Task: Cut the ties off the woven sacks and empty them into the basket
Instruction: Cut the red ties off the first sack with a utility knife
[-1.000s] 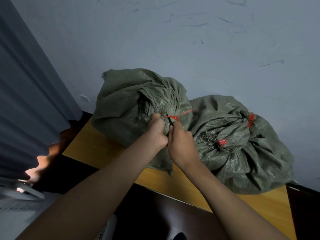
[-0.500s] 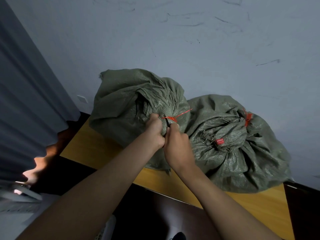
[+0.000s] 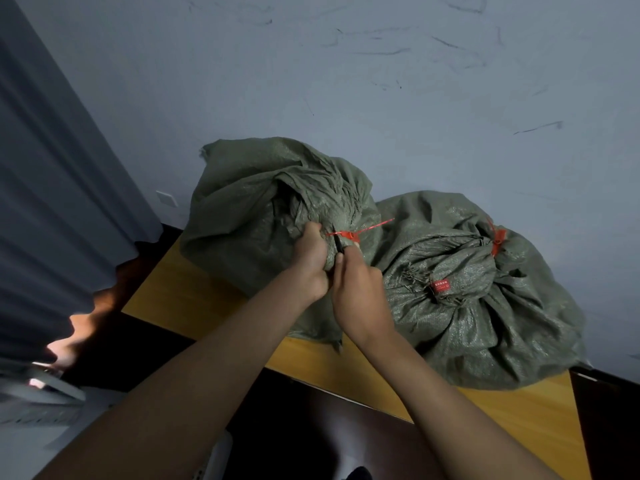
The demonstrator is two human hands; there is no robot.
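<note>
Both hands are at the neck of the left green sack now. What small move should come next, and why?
Probably close the dark blade in the right hand on the red plastic tie. The tie is uncut around the gathered neck of the left green woven sack, which the left hand grips just beside it.

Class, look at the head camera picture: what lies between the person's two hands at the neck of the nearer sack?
In the head view, between the left hand and right hand lies the sack's bunched neck and a dark tool beneath the red tie.
</note>
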